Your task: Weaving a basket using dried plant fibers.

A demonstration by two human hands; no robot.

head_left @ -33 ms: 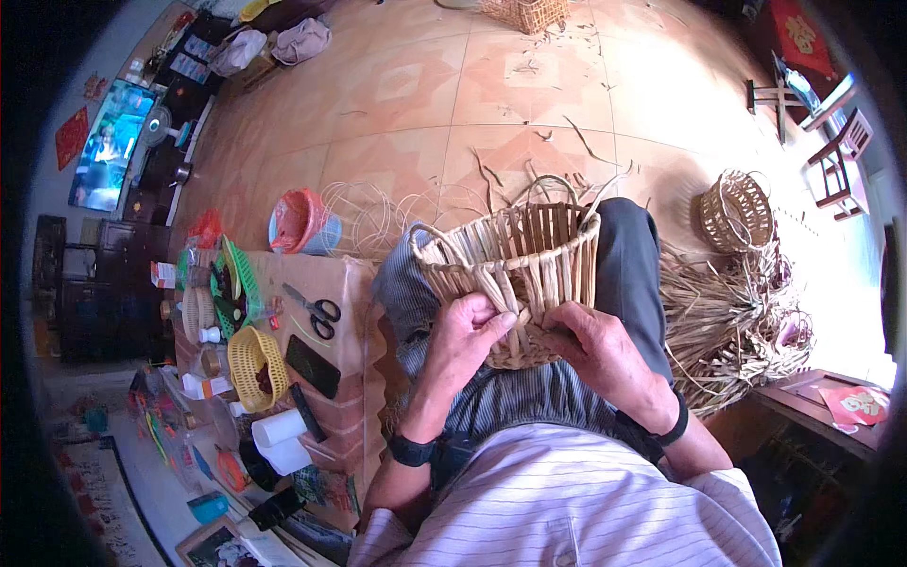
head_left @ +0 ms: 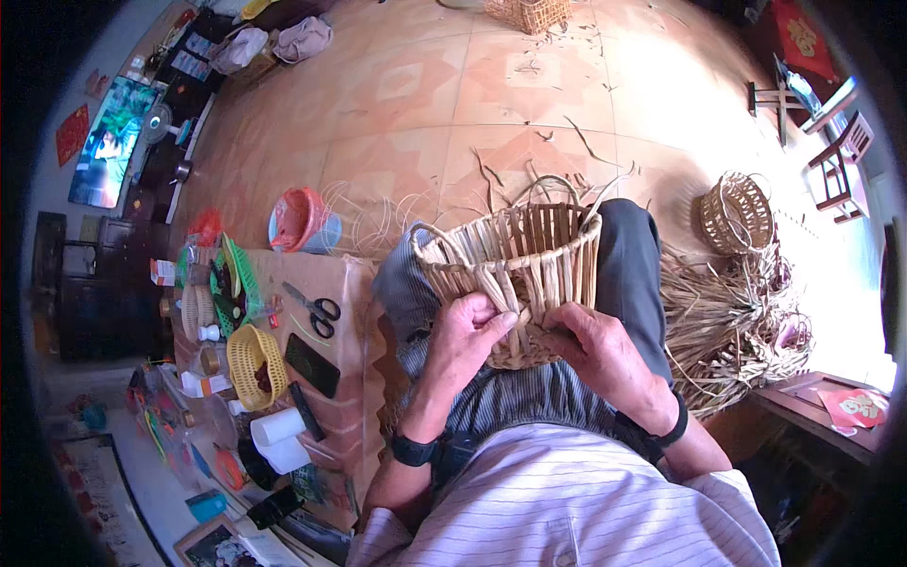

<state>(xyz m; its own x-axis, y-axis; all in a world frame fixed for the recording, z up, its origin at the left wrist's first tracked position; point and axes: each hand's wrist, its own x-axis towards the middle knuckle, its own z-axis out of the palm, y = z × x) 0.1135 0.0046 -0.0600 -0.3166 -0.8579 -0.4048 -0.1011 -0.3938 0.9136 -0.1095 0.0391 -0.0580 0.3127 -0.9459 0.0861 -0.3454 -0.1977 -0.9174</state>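
A woven basket [head_left: 510,241] of pale dried leaf strips, with upright staves and looped handles, rests between my legs. My left hand [head_left: 468,340] is closed on the left front of its wall, thumb pressed on a folded strip near the middle. My right hand [head_left: 595,350] grips the front wall just right of that, fingertips bent in among the strips at the lower weave. The fingertips of both hands are partly hidden by the strips.
At my left, a covered surface [head_left: 345,387] holds scissors [head_left: 321,317], a dark phone [head_left: 312,364], a yellow basket [head_left: 255,378] and a green tray [head_left: 236,283]. A bucket [head_left: 321,227] stands beyond. At my right are another basket [head_left: 732,213], piled dried leaves [head_left: 718,321] and chairs [head_left: 841,165].
The picture on the television at the left is different. My hands and the basket show no visible movement.
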